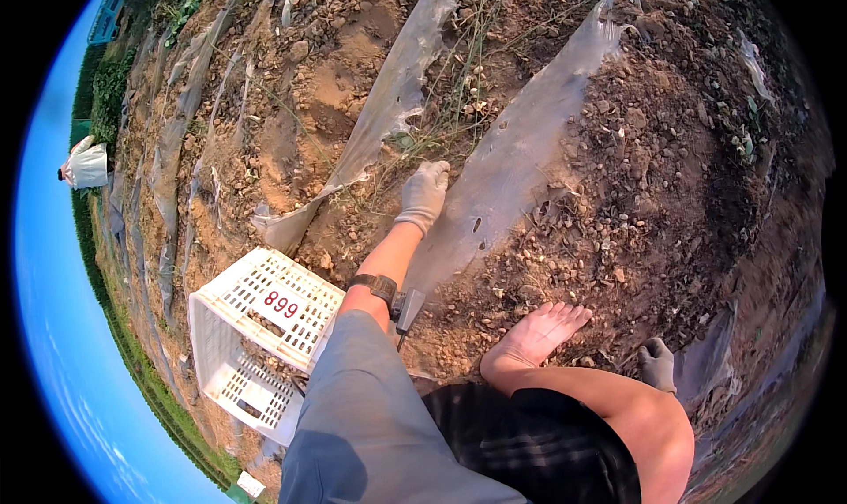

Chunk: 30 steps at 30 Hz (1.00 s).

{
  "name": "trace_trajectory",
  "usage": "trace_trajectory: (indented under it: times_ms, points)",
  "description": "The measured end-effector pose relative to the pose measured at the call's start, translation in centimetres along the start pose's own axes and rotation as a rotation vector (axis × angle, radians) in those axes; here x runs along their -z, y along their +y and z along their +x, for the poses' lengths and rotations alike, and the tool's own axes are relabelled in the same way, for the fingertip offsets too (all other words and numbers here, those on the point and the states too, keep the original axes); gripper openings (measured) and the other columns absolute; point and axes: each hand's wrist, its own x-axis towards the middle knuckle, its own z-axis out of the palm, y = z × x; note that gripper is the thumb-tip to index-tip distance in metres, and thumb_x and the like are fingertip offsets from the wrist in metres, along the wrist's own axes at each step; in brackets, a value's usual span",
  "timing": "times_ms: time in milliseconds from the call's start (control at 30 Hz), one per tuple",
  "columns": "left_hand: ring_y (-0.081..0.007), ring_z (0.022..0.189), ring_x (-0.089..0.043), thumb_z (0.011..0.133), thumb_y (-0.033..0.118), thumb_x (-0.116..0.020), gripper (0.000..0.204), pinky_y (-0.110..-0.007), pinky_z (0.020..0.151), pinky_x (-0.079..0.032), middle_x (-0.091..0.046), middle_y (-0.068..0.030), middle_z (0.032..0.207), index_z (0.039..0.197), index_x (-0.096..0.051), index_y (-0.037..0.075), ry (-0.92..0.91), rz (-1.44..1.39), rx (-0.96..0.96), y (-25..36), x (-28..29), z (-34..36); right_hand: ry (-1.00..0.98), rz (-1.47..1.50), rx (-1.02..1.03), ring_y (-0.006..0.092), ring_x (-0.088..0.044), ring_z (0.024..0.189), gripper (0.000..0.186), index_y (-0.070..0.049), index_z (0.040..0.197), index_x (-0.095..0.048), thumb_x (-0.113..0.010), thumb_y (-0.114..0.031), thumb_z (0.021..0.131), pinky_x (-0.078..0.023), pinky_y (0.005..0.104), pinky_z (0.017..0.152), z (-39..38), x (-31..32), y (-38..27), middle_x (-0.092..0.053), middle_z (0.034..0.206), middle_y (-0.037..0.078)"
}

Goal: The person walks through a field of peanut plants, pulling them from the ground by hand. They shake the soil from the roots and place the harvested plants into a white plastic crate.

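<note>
My left hand (425,195), in a pale grey work glove, reaches down to the soil between two strips of clear plastic film. Its fingers are curled, and what they hold, if anything, is hidden. Thin green and dry weed stems (463,85) lie just beyond the fingertips. A strip of dusty film (520,146) runs close to the right of this hand. My right hand (657,365), in a darker-looking grey glove, shows low beside my bent knee, partly hidden behind it; its fingers cannot be made out well. A dark strap (379,286) is around my left wrist.
A white slatted plastic crate (256,314) with a labelled panel stands left of my left forearm. My bare foot (543,334) is on the cloddy soil (640,177). More film strips (181,107) cross the field, where another person (86,164) is far off at left.
</note>
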Motion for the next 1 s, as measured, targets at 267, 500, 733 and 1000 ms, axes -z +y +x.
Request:
trace_trajectory:
  times_ms: [267,500,733,1000]
  points:
    - [-0.0415,0.092,-0.069,0.096,0.015,-0.054,0.018,-0.054,0.077,-0.055,-0.064,-0.0213,0.111,0.114,-0.057,0.010,-0.120,0.306,0.084,-1.2,-0.8,2.8,0.038,0.028,0.043,0.0083,-0.057,0.067,0.006,-0.001,0.091,-0.064,-0.066,-0.006,0.094,-0.049,0.0282,0.061,0.2,-0.7,2.4,-0.064,0.075,0.002]
    - [-0.0442,0.083,-0.069,0.102,0.027,-0.050,0.023,-0.056,0.073,-0.053,-0.070,-0.0240,0.091,0.114,-0.051,0.008,-0.176,0.298,0.050,0.8,-2.6,4.4,0.006,0.093,-0.031,0.0107,-0.057,0.068,0.010,-0.001,0.091,-0.065,-0.068,-0.010,0.092,-0.050,0.0294,0.066,0.6,-0.5,2.2,-0.064,0.073,0.005]
    - [-0.0410,0.085,-0.068,0.100,0.025,-0.055,0.026,-0.050,0.077,-0.053,-0.070,-0.0229,0.089,0.099,-0.067,0.003,-0.021,-0.096,-0.010,5.8,-3.3,7.9,0.017,0.014,0.029,0.0072,-0.052,0.061,0.016,-0.003,0.081,-0.060,-0.068,-0.010,0.093,-0.046,0.0279,0.055,1.8,-0.5,4.0,-0.057,0.067,-0.001]
    - [-0.0404,0.089,-0.069,0.097,0.020,-0.060,0.020,-0.047,0.081,-0.053,-0.071,-0.0215,0.090,0.098,-0.070,0.003,0.125,-0.028,0.406,4.6,-3.6,13.2,-0.006,0.048,-0.113,0.0064,-0.048,0.059,0.027,-0.002,0.070,-0.055,-0.070,-0.013,0.088,-0.042,0.0280,0.052,2.7,0.0,2.7,-0.053,0.062,-0.002]
